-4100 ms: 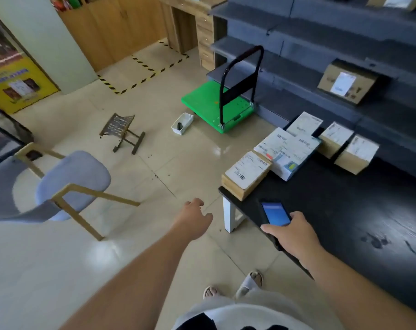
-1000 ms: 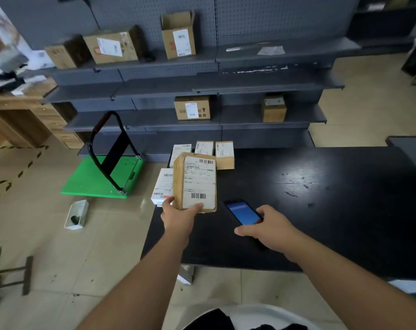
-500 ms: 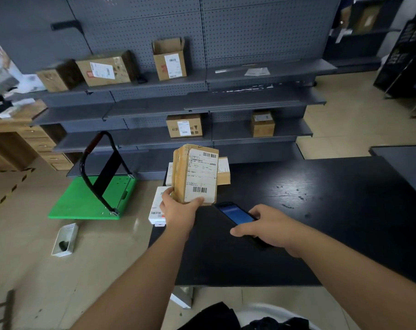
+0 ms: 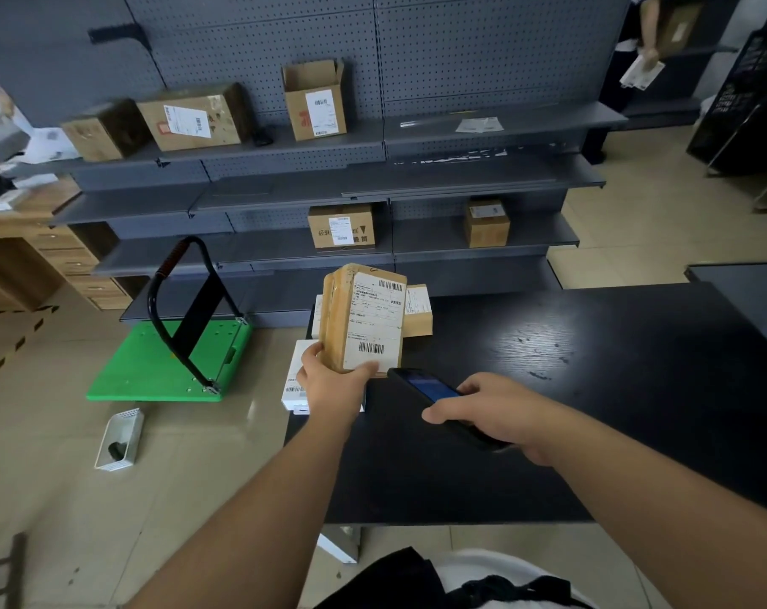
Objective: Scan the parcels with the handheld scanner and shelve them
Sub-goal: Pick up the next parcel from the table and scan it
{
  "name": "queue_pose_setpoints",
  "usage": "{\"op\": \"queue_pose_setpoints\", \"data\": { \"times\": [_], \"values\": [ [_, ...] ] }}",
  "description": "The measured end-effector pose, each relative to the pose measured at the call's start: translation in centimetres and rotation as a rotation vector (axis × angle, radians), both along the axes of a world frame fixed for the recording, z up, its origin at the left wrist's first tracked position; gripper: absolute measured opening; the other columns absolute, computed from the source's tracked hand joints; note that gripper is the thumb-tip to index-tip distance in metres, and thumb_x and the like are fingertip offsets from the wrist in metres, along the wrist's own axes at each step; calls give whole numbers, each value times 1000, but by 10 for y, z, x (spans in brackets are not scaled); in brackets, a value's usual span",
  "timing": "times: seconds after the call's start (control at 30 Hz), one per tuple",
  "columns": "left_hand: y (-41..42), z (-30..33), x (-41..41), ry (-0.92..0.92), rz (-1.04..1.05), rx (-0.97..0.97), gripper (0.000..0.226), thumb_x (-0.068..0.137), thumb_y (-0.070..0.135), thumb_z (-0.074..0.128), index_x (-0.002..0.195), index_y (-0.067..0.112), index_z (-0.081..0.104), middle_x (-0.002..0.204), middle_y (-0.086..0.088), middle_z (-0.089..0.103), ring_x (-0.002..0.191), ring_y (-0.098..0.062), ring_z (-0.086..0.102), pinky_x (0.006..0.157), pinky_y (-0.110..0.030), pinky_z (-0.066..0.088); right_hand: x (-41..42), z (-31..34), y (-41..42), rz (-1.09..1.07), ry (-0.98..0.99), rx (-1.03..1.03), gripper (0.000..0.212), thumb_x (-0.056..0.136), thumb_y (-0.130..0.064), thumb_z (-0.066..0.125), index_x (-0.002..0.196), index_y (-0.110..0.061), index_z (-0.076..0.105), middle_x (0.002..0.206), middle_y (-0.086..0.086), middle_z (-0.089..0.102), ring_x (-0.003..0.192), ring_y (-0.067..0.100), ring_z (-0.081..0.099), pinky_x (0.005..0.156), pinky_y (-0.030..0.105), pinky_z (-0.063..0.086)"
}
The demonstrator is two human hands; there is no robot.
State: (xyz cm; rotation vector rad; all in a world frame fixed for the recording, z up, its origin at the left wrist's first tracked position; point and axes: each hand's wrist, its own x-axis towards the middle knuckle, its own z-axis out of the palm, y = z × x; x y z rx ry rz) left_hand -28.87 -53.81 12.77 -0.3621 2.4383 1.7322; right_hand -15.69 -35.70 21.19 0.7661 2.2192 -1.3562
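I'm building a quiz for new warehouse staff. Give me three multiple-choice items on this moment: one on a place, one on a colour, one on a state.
1. Where is the handheld scanner?
A. in the right hand
B. on a shelf
C. on the floor

2. What colour is the deck of the platform cart?
A. red
B. green
C. white

3. How is the parcel being scanned?
A. flat on the black table
B. lying on the cart
C. held upright, label facing the camera

Key: 1 A, the right hand grips it. 2 B, the deck is bright green. 3 C, the left hand holds it at its bottom end, above the black table.
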Motion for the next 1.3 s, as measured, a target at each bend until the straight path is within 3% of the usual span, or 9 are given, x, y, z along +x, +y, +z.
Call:
{"op": "queue_pose_setpoints", "data": {
  "times": [0.3,0.43,0.57,0.7,0.83,1.07,1.2,1.3],
  "values": [
    [-2,-15,-14,-64,-52,22,96,77,29,94,151,31,33,143,-1,39,121,-22,48,82,-32,47,-3,-16,-3,-158,-12,-32,63,76,-55,86,120,-20,57,112,6,63,101,22,62,73,32,51],
    [4,-26,-19,-107,-109,13,95,78,28,93,151,31,33,143,-3,41,117,-19,46,89,-36,48,-1,-33,3,-384,38,-64,81,70,-59,87,131,-15,58,112,8,68,99,25,66,66,34,50],
    [16,-42,-20,-150,-193,13,94,78,29,93,151,31,35,142,-3,45,117,-22,50,99,-44,51,14,-42,12,-601,62,-76,73,75,-55,87,126,-12,59,108,10,67,94,25,65,67,35,51],
    [35,-61,-15,-198,-300,20,97,73,32,95,150,34,35,143,-2,51,127,-26,56,101,-45,51,38,-55,24,-781,61,-81,85,69,-57,89,133,-11,57,117,10,66,100,27,66,69,35,52],
    [58,-72,0,-227,-419,2,101,69,35,96,150,37,36,147,-1,50,128,-24,55,107,-50,52,73,-65,36,-929,84,-77,75,70,-53,90,124,-10,59,109,10,67,92,24,66,66,34,50],
    [119,-63,46,-282,-588,-11,100,71,33,96,151,36,36,150,-1,48,125,-22,54,100,-46,50,142,-81,72,-1127,144,-97,113,43,-70,85,132,-6,58,116,13,68,99,29,68,73,39,54],
    [164,-53,88,-313,-696,20,96,74,26,95,151,32,38,142,1,57,125,-22,59,107,-47,53,195,-81,101,-1198,176,-99,102,54,-66,89,134,-10,56,117,12,66,101,30,66,78,42,57],
    [201,-48,132,-301,-789,-2,92,74,27,96,146,32,40,138,1,59,120,-21,62,107,-48,55,243,-84,128,-1277,196,-118,88,68,-58,89,133,-9,56,112,7,64,97,26,64,72,37,50]
  ]
}}
